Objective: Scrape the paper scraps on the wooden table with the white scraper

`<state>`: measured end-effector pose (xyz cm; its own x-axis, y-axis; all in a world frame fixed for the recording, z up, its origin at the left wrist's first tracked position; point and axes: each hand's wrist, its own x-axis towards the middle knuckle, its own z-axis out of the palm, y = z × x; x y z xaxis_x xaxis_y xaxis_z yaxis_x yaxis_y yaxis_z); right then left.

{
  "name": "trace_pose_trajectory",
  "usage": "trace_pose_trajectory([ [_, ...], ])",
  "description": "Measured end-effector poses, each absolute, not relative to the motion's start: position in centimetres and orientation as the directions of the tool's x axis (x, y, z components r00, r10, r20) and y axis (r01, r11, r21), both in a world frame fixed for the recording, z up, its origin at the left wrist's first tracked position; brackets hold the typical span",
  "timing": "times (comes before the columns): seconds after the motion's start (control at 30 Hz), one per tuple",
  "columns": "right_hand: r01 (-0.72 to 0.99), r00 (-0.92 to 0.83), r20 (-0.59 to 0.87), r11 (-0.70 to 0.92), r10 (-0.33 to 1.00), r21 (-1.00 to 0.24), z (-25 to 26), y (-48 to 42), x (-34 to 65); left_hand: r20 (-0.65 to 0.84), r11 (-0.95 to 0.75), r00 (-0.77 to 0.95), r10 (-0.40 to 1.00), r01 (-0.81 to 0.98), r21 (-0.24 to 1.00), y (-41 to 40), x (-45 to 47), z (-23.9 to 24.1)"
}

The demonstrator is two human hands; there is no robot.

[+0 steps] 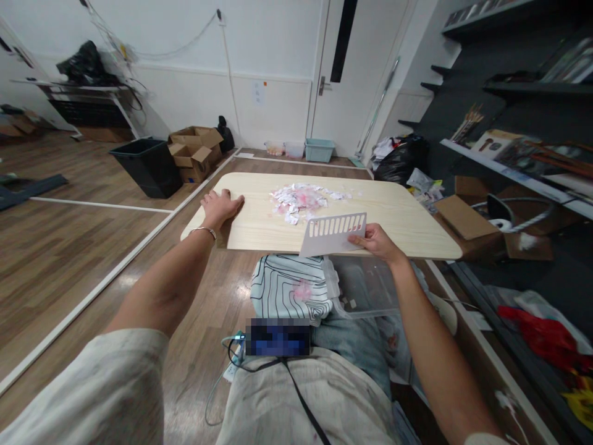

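A light wood-grain tabletop (pixel 393 207) stretches across in front of me. My left hand (pixel 219 207) rests on its left side with the fingers spread, holding nothing. Gripped in my right hand (pixel 377 241) is a pale flat plastic plate (pixel 324 241) with a row of oblong slots, tilted over the table's near edge. Beyond the plate lies a heap of white and pink paper scraps (pixel 301 199), with a few loose bits to its right. The plate and the heap look apart, though the depth is hard to judge.
Below the near edge are a patterned cloth (pixel 273 284) on my lap and a clear plastic bin (pixel 365 290). A black trash bin (pixel 151 167) and cardboard boxes (pixel 197 148) stand back left. Shelves (pixel 519 173) and an open carton (pixel 470 216) line the right.
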<state>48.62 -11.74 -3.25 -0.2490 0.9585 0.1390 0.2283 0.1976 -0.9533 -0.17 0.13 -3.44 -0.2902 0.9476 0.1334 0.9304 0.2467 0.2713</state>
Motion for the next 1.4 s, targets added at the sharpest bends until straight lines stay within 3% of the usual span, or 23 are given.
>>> trace_pose_trajectory([
  [0.33, 0.076, -0.028, 0.225, 0.227, 0.974, -0.971, -3.9, -11.6, 48.4, 0.128, 0.245, -0.289, 0.949, 0.928, 0.28, 0.0, -0.1, -3.3],
  [0.73, 0.192, -0.158, 0.154, 0.183, 0.975, -0.964, -2.7, -12.2, 48.6, 0.133, 0.245, -0.293, 0.947, 0.925, 0.289, -0.3, 0.1, -3.1],
  [0.97, 0.086, -0.04, 0.171, 0.174, 0.985, -0.981, -3.3, -11.9, 48.3, 0.118, 0.25, -0.291, 0.949, 0.929, 0.272, -0.4, 0.1, -2.9],
  [1.2, 0.055, 0.234, 0.33, 0.326, 0.914, -0.944, -4.2, -10.6, 48.1, 0.129, 0.248, -0.292, 0.948, 0.929, 0.276, -0.5, 0.3, -2.8],
  [1.4, 0.03, 0.106, 0.272, 0.271, 0.956, -0.962, -4.5, -10.8, 48.4, 0.117, 0.255, -0.295, 0.948, 0.928, 0.272, -0.5, 0.4, -2.7],
])
